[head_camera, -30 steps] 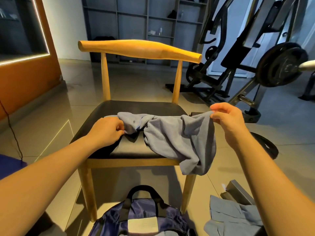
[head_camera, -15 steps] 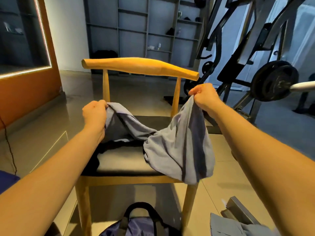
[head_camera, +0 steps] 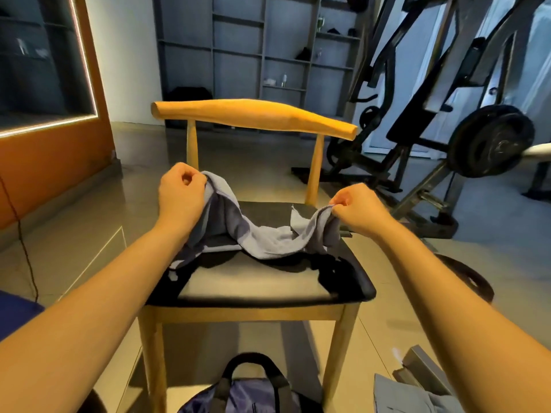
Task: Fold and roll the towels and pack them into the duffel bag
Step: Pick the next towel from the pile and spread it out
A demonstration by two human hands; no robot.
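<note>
My left grip [head_camera: 182, 198] and right grip [head_camera: 357, 210] each pinch a towel [head_camera: 268, 242] end (it sags onto the chair [head_camera: 262, 286]). Next, pull it flat for folding.

Lighting is dim. A bright strip [head_camera: 89, 81] glows left of the chair [head_camera: 253, 117]; daylight enters right of it. The seat [head_camera: 253, 283] shows glare and dark shadows. Frame edges bow outward; detail is slightly blurred.

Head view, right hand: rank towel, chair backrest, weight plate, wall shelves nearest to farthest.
1. towel: pinched in the right hand.
2. chair backrest: just beyond, ahead and left.
3. weight plate: behind the chair, off to the right.
4. wall shelves: far wall, at the back.
</note>
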